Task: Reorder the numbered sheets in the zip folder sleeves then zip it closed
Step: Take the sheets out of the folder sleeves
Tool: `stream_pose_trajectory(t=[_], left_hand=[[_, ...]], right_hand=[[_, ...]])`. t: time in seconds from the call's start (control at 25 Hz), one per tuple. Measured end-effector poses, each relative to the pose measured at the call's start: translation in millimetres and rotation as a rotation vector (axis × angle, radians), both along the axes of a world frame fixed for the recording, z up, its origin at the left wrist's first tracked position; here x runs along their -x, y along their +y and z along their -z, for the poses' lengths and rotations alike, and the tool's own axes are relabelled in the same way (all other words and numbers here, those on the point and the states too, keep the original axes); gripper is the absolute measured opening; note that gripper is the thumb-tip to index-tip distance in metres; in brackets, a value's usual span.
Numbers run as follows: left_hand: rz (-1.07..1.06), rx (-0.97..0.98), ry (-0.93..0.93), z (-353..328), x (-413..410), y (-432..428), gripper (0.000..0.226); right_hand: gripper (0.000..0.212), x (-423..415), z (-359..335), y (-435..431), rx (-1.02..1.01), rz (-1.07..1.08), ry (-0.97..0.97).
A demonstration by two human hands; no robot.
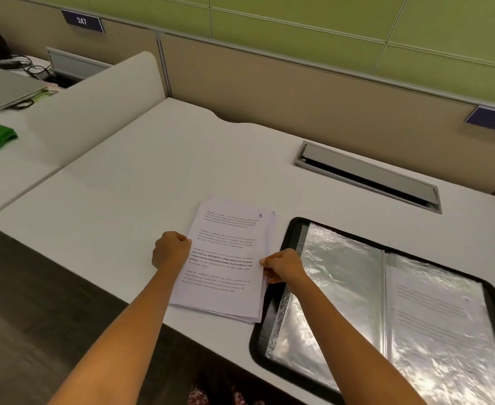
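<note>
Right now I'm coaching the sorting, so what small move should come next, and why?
Probably peel sheet 8 off the stack: right hand pinches its right edge, left hand holds the left edge, zip folder lies open alongside.

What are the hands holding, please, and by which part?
Both hold the stack of sheets: the left hand grips its left edge, the right hand pinches its right edge.

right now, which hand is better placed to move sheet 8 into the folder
Right. The right hand pinches the right edge of the stack, next to the open folder; the left hand sits at the far edge, away from it.
</note>
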State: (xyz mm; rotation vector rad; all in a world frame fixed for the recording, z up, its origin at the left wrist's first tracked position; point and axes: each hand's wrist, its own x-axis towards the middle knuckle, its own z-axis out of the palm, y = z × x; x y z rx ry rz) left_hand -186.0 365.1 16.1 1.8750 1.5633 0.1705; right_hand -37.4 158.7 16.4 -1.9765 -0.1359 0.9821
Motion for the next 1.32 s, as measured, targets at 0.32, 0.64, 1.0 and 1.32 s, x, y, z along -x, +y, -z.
stream_pose_trajectory(t=[0.32,0.64,1.0,1.32], left_hand=[[0.087,-0.229,0.164,-3,-21,-31,0.052],[0.308,-0.342,0.057,-5,-80,-91,0.055],[0.754,-0.381,-0.123,-7,-172,-226,0.051],[1.255,-0.192,-0.072,2,-233,-326,0.072]], right_hand=[[0.015,-9,-6,-17,0.004,0.033,-0.066],[0.018,-46,-11,-92,-0.057,0.209,-0.105],[0.037,-116,-2,-234,0.276,0.179,-0.597],[0.084,-182,11,-355,0.678,-0.157,-0.615]])
